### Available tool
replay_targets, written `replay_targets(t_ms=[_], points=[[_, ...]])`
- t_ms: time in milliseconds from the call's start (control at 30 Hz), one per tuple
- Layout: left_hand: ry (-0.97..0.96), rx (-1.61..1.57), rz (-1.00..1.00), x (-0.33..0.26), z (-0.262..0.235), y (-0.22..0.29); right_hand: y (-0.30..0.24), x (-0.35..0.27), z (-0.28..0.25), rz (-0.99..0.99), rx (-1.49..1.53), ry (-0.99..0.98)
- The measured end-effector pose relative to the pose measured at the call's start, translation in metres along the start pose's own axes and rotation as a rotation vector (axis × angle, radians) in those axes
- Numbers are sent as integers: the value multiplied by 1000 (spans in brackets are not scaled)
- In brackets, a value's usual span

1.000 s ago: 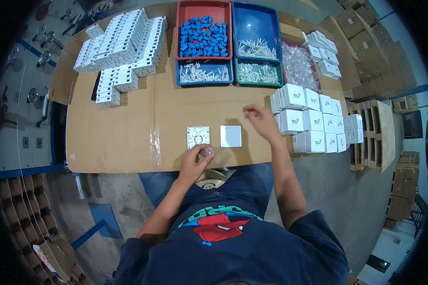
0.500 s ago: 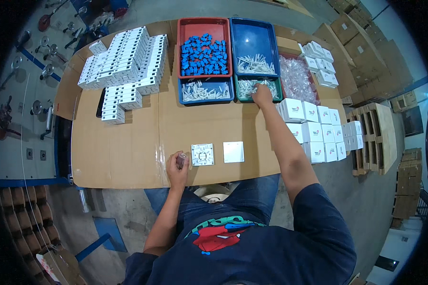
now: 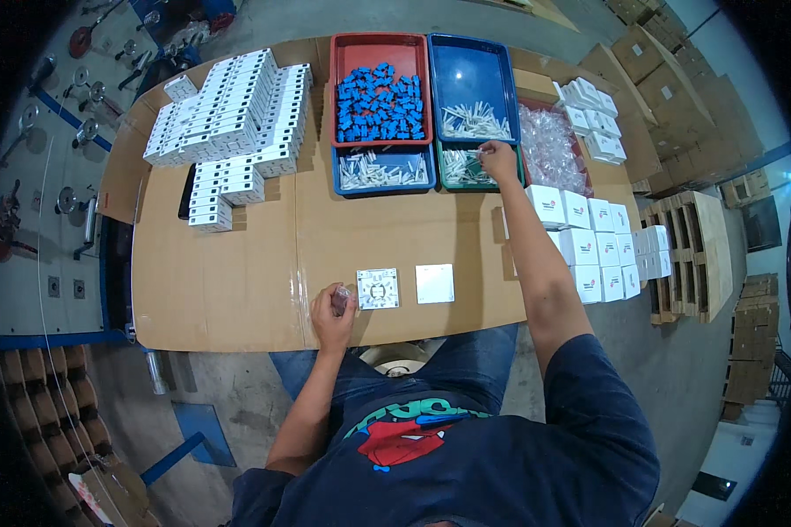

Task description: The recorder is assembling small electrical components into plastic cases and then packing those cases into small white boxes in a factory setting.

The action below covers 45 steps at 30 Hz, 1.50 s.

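Observation:
My left hand (image 3: 331,328) rests on the cardboard near the front edge, its fingers curled round a small clear plastic bag (image 3: 340,300). Just right of it lies a square white mounting frame (image 3: 378,289) with cut-outs in its middle. A plain white square plate (image 3: 435,284) lies beside that frame. Farther out, my right hand (image 3: 501,162) is over the right side of a green tray (image 3: 470,187) of small white plastic pegs (image 3: 460,167). Its fingers are pinched together; what they hold, if anything, is too small to make out.
A red tray (image 3: 335,88) holds blue clips; blue trays (image 3: 470,75) hold more white pegs. Clear plastic bags (image 3: 549,140) fill a box at the right. White boxes (image 3: 580,246) stand near my right arm, and stacked white units (image 3: 228,114) cover the far left.
My right hand has lifted from among the pegs and shifted right, toward the green tray's right edge. The left hand keeps its hold on the plastic bag.

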<state>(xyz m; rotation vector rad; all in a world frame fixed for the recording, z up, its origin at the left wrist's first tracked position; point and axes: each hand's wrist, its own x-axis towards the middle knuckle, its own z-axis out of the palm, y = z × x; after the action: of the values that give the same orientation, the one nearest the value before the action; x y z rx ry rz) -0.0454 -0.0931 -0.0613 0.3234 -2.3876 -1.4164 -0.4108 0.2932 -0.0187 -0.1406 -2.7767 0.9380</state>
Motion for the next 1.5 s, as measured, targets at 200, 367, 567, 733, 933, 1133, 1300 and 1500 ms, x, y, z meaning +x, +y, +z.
replay_targets(t_ms=[200,367,567,733,933,1133,1300,1500], points=[[-11,-3,-38,1,0,1,-1,3,-8,170,315,-110],[-9,2,-36,1,0,-2,-8,1,-15,294,396,-119],[13,23,67,-1,2,-3,0,-1,-23,258,345,-113],[12,-9,-3,-6,1,-9,-21,-19,-21,229,539,-90],[14,-14,92,11,-8,27,-80,-130,-22,177,663,-305],[20,83,197,9,-11,20,-148,-285,1,254,821,-597],[-12,112,284,7,-14,28,-161,-328,35,77,689,-542],[-18,64,260,5,-14,27,-192,-324,32,-155,515,-483]])
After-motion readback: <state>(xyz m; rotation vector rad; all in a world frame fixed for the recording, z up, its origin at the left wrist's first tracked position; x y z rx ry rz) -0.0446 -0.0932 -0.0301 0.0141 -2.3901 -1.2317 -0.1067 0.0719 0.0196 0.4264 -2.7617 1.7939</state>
